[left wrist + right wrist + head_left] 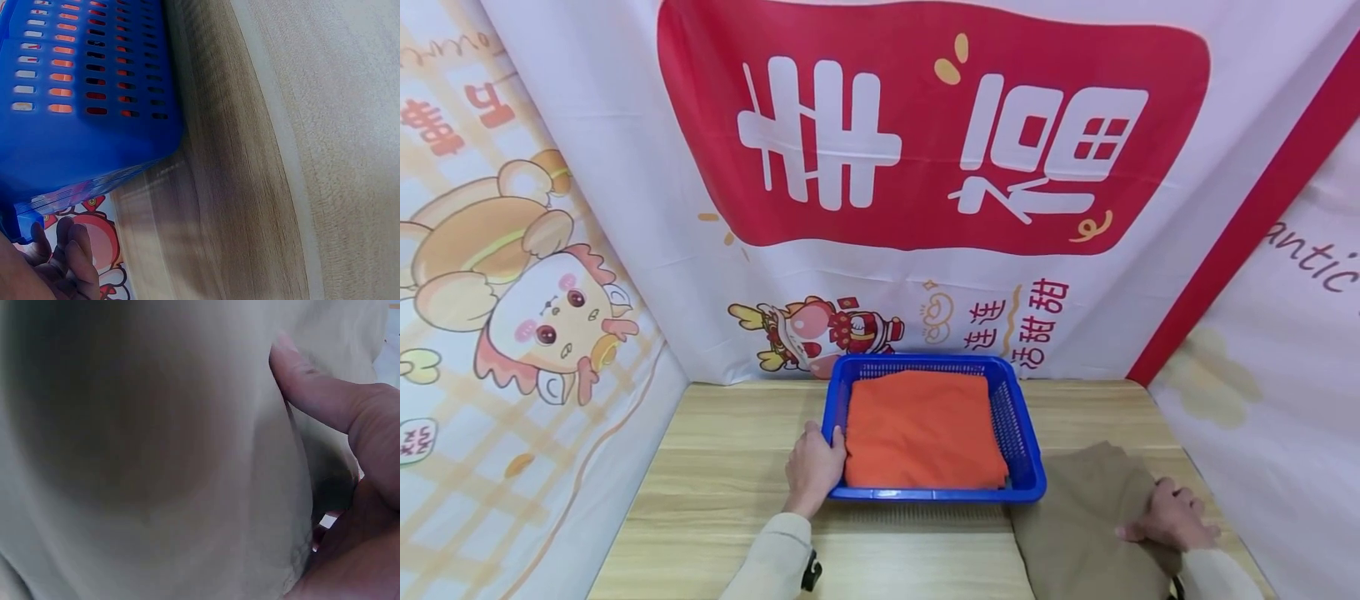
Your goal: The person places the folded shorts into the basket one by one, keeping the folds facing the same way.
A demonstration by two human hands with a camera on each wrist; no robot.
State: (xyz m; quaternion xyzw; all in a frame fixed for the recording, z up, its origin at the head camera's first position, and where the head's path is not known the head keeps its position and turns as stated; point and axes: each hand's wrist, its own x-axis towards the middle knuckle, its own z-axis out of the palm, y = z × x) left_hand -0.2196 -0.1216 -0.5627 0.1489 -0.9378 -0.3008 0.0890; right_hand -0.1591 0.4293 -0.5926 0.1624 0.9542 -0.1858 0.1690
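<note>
A blue plastic basket with slotted walls stands on the table, and a folded orange cloth lies flat inside it. My left hand holds the basket's left rim, thumb hooked over the edge. In the left wrist view the fingers of that hand curl beside the basket's outer wall. To the right of the basket lies a khaki-brown cloth, folded and partly rumpled. My right hand grips its right side, thumb on top, with the cloth passing between thumb and fingers.
The wood-grain table meets a white fabric backdrop with a red printed panel close behind the basket. Printed cloth walls rise on both sides. A corner of the brown cloth reaches the basket's right front corner.
</note>
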